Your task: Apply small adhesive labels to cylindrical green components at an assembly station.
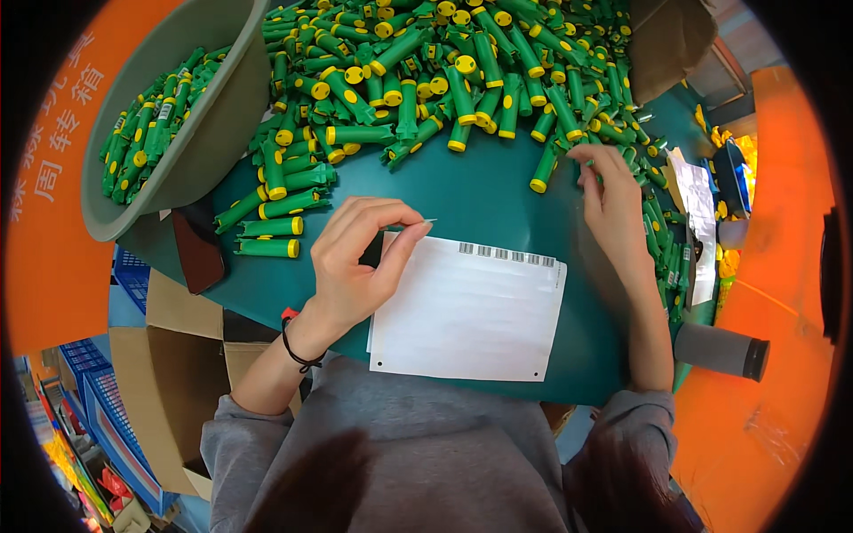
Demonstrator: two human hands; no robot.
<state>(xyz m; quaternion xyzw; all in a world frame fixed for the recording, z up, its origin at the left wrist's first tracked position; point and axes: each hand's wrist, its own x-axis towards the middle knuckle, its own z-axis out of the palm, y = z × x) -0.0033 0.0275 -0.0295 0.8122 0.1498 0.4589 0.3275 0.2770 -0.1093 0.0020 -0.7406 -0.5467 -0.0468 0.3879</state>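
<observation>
On the green tabletop lies a white label sheet [471, 311] with a row of small barcode stickers along its far edge. Over the sheet's far left corner, my left hand [360, 253] is closed in a pinch, and a thin pale sliver, seemingly a small sticker [430, 220], pokes out from thumb and forefinger. My right hand [611, 191] is at the near edge of the pile, its fingers bent and apart. Its fingertips come close to a green tube with a yellow end cap [545, 166]; whether they touch it cannot be told.
A large heap of green and yellow tubes [409, 89] covers the far table. Several tubes [271, 226] lie left of my left hand. A grey-green tub [227, 98] holds more. A dark phone-like slab [197, 249], a grey cylinder [720, 351] and an open cardboard box [169, 391] flank me.
</observation>
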